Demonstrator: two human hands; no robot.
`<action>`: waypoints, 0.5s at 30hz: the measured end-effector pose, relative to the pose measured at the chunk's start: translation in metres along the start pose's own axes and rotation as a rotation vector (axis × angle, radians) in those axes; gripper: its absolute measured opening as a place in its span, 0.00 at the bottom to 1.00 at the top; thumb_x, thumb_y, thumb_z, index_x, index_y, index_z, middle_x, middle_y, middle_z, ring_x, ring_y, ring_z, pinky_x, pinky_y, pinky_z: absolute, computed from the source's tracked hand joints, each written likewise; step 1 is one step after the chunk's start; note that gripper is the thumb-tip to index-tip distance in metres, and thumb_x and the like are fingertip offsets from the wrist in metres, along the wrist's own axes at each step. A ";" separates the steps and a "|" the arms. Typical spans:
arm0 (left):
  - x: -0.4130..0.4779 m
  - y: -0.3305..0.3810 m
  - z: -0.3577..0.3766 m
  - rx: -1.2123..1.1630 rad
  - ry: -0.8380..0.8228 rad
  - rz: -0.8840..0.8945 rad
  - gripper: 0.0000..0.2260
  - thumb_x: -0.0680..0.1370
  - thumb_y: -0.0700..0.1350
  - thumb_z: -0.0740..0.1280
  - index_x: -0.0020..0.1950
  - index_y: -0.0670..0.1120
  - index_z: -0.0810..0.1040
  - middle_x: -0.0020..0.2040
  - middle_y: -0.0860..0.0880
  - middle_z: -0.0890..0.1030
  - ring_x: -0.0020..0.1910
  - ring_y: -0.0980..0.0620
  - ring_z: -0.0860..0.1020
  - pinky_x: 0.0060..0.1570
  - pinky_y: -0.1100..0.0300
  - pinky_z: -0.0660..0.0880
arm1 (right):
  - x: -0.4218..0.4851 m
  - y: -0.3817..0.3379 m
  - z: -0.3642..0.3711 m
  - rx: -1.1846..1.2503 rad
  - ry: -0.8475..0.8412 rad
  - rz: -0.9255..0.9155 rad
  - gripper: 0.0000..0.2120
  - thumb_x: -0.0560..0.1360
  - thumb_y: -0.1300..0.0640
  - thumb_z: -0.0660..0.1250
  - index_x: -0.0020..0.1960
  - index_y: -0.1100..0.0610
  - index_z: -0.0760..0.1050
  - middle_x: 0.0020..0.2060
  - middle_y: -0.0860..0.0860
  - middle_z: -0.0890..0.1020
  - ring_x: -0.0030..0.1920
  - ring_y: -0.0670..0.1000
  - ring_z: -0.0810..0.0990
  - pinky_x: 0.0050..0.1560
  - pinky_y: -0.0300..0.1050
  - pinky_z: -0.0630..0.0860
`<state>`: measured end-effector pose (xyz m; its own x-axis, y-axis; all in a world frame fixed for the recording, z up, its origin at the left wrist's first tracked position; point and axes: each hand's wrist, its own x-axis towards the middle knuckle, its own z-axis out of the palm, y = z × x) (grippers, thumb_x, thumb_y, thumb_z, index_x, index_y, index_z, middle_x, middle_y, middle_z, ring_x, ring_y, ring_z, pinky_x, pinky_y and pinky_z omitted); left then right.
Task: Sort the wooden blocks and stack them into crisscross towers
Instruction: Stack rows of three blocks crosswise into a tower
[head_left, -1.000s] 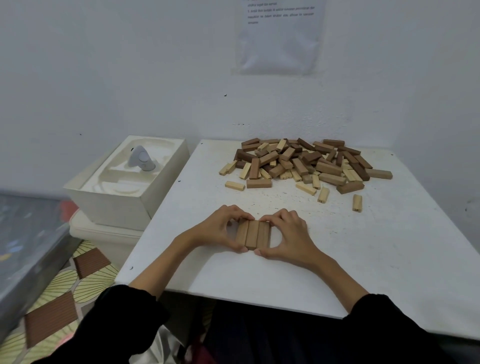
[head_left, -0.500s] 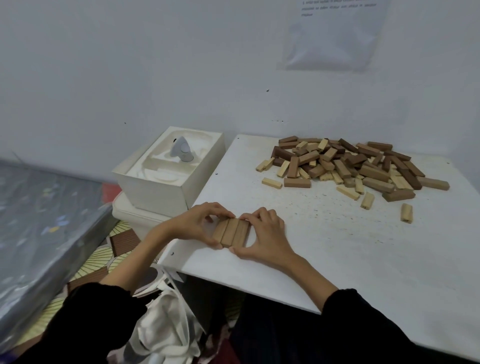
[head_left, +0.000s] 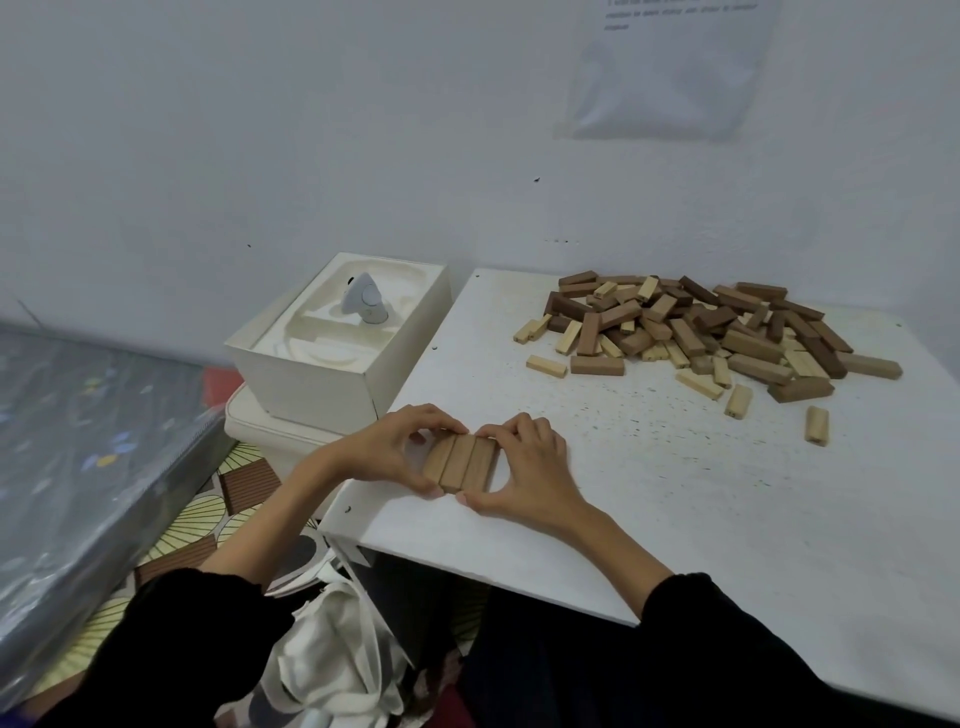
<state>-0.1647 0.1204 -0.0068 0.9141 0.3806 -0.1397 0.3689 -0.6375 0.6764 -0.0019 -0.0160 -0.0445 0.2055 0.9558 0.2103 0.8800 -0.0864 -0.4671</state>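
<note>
- Found the row of three mid-brown blocks (head_left: 460, 462) moved leftward since a second earlier, toward the near-left corner of the counter (head_left: 675, 493); noted both hands carried along with it.
- Recorded the left hand (head_left: 384, 447) set against the row's left side, fingers bent over the far ends and thumb at the near end, pinching the wood.
- Recorded the right hand (head_left: 524, 467) mirrored on the right side, fingers bent over the far ends and thumb at the near end.
- Judged this two-sided squeeze as meant to keep the three blocks flush and parallel, as a tower's first layer.
- Judged the corner siting as meant to leave working room well apart from the unsorted pile (head_left: 696, 327) at the far right.
- Logged dark, mid and pale blocks mixed in that pile; no second layer laid yet.
- Observed a white box (head_left: 322, 374) just beside the counter's left edge.
</note>
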 end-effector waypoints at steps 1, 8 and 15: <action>0.000 0.001 0.000 0.004 -0.002 -0.001 0.30 0.59 0.58 0.73 0.60 0.61 0.71 0.59 0.59 0.73 0.58 0.63 0.69 0.55 0.74 0.66 | 0.000 0.000 0.000 0.000 -0.002 -0.002 0.44 0.54 0.26 0.52 0.65 0.46 0.67 0.54 0.47 0.67 0.56 0.47 0.62 0.52 0.41 0.55; -0.001 0.003 -0.006 0.091 -0.041 -0.071 0.44 0.54 0.66 0.75 0.67 0.60 0.65 0.64 0.57 0.69 0.64 0.59 0.68 0.66 0.61 0.66 | -0.004 0.001 -0.008 0.047 -0.106 0.005 0.51 0.54 0.24 0.55 0.72 0.47 0.59 0.58 0.48 0.64 0.60 0.48 0.60 0.59 0.42 0.57; 0.024 0.064 0.001 0.066 0.111 0.031 0.34 0.64 0.68 0.71 0.67 0.64 0.64 0.69 0.55 0.64 0.67 0.57 0.60 0.67 0.59 0.59 | -0.035 0.058 -0.059 0.245 -0.151 0.146 0.40 0.70 0.40 0.69 0.75 0.49 0.55 0.63 0.49 0.61 0.65 0.48 0.57 0.67 0.45 0.57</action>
<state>-0.1188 0.0880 0.0321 0.9022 0.4297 -0.0361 0.3544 -0.6912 0.6298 0.0667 -0.0708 -0.0284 0.2403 0.9707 0.0048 0.7126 -0.1731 -0.6799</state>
